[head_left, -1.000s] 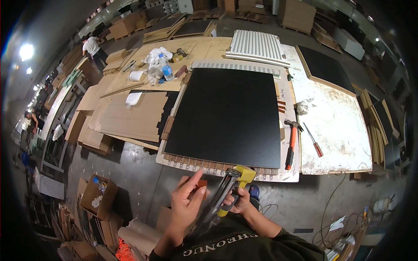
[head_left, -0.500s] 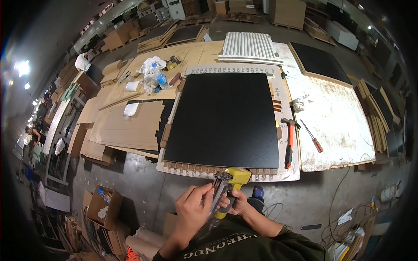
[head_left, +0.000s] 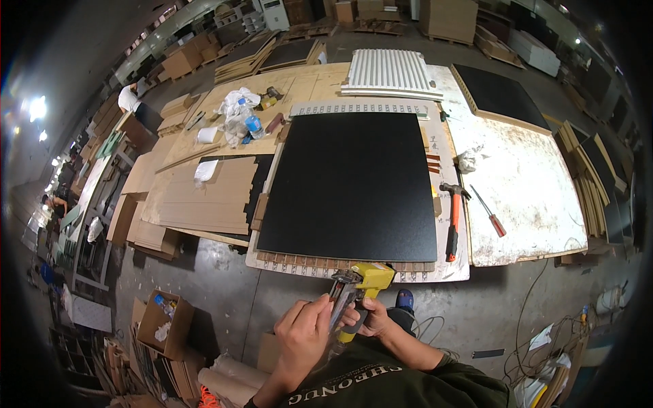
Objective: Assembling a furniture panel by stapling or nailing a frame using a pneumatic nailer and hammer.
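My right hand (head_left: 373,321) is closed round the dark grip of a yellow nail gun (head_left: 373,277), held tilted in front of my body at the near edge of the work table. Beside the gun's long metal magazine (head_left: 342,299), my left hand (head_left: 305,333) is closed with thumb and fingertips pinched together. What the pinch holds, if anything, is too small to make out. Just beyond the gun lies a large black panel (head_left: 350,187), flat on a slatted brown and white layer (head_left: 306,264) that shows along its near edge.
Right of the panel lie an orange-handled hammer (head_left: 454,221) and a screwdriver (head_left: 488,211). Cardboard sheets (head_left: 197,197), a water bottle (head_left: 254,126) and rags are on the left. A white ribbed panel (head_left: 391,71) sits at the back. Cables (head_left: 520,326) trail over the floor; an open carton (head_left: 163,323) stands lower left.
My left hand has shifted slightly down along the magazine, its fingertips still pinched. The nail gun and my right hand have stayed almost in place.
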`<control>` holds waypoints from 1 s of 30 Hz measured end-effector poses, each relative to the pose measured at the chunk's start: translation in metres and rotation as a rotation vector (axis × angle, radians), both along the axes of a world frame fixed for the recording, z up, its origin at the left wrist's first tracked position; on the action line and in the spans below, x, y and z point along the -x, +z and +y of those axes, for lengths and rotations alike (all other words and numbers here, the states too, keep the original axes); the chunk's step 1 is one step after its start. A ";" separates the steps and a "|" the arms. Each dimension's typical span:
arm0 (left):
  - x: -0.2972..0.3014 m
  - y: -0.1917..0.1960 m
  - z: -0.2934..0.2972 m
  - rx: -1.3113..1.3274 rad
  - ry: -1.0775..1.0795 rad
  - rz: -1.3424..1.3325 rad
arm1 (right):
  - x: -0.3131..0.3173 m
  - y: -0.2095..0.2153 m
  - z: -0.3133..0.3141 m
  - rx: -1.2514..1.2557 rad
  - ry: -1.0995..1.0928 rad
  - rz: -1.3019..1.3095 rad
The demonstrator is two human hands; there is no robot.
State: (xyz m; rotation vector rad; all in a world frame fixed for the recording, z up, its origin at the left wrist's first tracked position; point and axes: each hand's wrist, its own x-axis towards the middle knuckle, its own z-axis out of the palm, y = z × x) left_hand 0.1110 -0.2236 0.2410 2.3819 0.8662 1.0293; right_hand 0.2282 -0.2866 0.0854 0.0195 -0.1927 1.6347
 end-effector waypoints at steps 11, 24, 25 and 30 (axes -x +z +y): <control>0.039 -0.018 -0.008 -0.084 -0.116 0.133 | -0.002 0.002 -0.003 -0.001 -0.023 0.007; 0.051 -0.023 -0.009 0.149 -0.154 0.012 | 0.003 0.004 -0.001 0.004 0.012 -0.018; 0.051 -0.021 -0.007 0.213 -0.152 -0.071 | 0.004 0.006 0.000 0.009 0.006 -0.024; 0.039 0.009 0.005 0.328 -0.037 -0.048 | 0.003 0.011 0.001 0.026 0.009 -0.064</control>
